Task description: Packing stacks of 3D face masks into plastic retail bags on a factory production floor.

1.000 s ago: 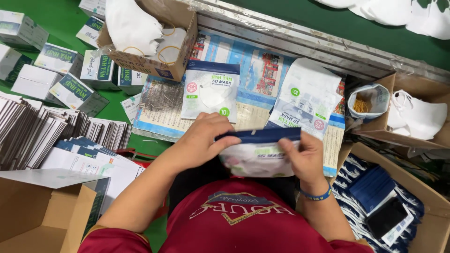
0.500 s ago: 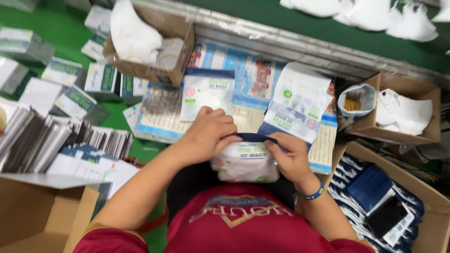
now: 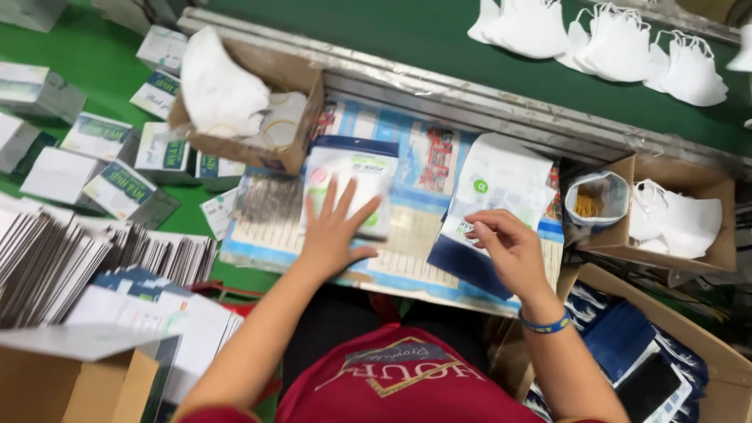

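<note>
My left hand [image 3: 335, 229] lies flat, fingers spread, on a filled mask pouch [image 3: 350, 174] with a dark blue top, which rests on a stack of printed sheets [image 3: 407, 251]. My right hand [image 3: 507, 252] hovers with curled fingers over a pile of empty white and blue pouches [image 3: 492, 196] to the right; it touches the top pouch at its edge. A blue wristband is on my right wrist.
A cardboard box [image 3: 301, 117] with white masks and rubber bands stands behind the left hand. Another box [image 3: 709, 251] on the right holds masks and a bag of rubber bands [image 3: 595, 200]. Folded cartons [image 3: 94, 258] lie at left. White masks [image 3: 619, 39] ride the green belt.
Both hands earlier held a filled pouch close to my body. The left hand has since laid it on the stack ahead, and the right hand has moved to the pile of empty pouches.
</note>
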